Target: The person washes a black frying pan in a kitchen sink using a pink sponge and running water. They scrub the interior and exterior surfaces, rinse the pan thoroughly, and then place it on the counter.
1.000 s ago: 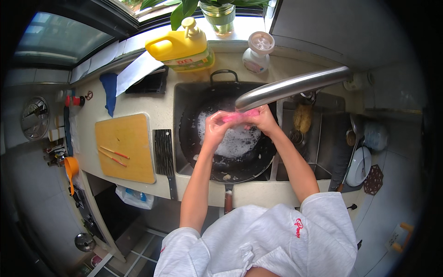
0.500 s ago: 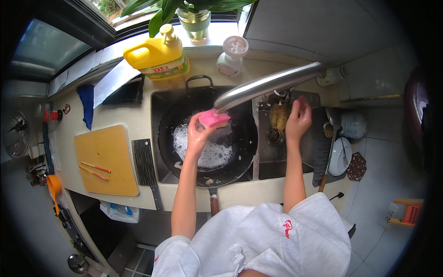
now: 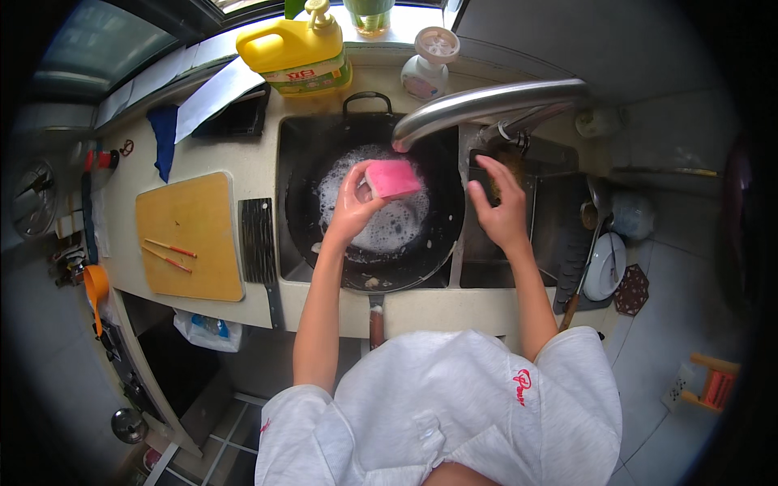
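Grey metal sink (image 3: 490, 271): left hand (image 3: 351, 212) grasps pink rectangular foam sponge (image 3: 394, 178); right hand (image 3: 502, 212), fingers spread, nearer it than 0.5 s ago.

The camera sits on the person's head, looking steeply down past the shirt (image 3: 462, 381) at the hands (image 3: 350, 209), fairly near, over the sink (image 3: 486, 271). Its top edge points windowward, with the window (image 3: 105, 49) upper left; the fisheye sweep (generous, I'd say) bends the worktop (image 3: 219, 158) toward a dark rim.
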The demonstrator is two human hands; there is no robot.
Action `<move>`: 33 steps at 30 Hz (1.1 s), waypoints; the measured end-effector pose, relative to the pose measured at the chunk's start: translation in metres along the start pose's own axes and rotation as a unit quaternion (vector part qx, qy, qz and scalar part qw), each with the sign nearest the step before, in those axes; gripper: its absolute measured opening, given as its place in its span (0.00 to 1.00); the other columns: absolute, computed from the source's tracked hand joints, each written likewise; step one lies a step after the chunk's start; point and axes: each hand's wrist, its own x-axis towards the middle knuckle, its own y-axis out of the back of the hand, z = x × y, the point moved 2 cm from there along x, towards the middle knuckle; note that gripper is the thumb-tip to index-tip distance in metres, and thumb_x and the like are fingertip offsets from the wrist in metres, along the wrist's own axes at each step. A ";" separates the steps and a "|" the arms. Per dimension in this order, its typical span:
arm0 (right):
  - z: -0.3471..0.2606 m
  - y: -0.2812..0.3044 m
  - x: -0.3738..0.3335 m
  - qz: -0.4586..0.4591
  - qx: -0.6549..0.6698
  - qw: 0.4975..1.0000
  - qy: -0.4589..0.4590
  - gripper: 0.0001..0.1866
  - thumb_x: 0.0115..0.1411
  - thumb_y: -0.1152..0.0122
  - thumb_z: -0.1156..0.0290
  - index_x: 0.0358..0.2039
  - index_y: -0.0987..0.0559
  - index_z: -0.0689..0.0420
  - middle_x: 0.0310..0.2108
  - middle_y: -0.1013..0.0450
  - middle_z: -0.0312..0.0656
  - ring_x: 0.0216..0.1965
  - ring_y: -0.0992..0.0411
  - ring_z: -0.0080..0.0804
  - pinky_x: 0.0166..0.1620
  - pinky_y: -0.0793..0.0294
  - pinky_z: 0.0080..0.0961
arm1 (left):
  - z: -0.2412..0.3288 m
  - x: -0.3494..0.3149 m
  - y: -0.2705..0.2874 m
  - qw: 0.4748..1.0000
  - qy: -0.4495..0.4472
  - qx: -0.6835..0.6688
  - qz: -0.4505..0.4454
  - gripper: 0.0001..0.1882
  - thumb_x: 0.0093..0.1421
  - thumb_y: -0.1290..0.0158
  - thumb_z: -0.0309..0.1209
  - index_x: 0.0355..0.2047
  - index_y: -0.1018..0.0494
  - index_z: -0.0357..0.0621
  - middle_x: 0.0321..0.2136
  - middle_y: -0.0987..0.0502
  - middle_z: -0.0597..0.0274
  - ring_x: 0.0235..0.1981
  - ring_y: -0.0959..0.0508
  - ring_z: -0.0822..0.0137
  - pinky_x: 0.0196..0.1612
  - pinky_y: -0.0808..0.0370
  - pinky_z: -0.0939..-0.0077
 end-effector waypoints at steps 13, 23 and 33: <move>-0.008 -0.114 0.015 -0.480 0.521 0.663 -0.243 0.31 0.63 0.50 0.48 0.53 0.33 0.63 0.43 0.27 0.50 0.40 0.24 0.40 0.43 0.24 0.32 | 0.027 -0.055 0.010 0.984 -0.026 0.169 0.043 0.33 0.54 0.47 0.22 0.61 0.42 0.46 0.58 0.36 0.50 0.51 0.27 0.61 0.54 0.30 0.66; -0.028 -0.111 -0.070 -0.446 -0.095 0.890 0.003 0.30 0.57 0.43 0.51 0.59 0.33 0.45 0.42 0.31 0.55 0.43 0.30 0.55 0.48 0.30 0.40 | -0.026 -0.268 0.011 0.804 0.381 0.430 0.154 0.27 0.53 0.41 0.51 0.33 0.28 0.34 0.29 0.22 0.54 0.32 0.22 0.63 0.36 0.26 0.71; -0.060 -0.118 -0.137 -0.223 -0.130 0.957 0.130 0.20 0.59 0.45 0.59 0.52 0.27 0.46 0.39 0.34 0.54 0.42 0.30 0.51 0.45 0.28 0.39 | -0.085 -0.312 -0.048 0.931 0.338 -0.005 0.136 0.17 0.56 0.40 0.37 0.38 0.33 0.41 0.23 0.25 0.62 0.22 0.24 0.74 0.26 0.24 0.79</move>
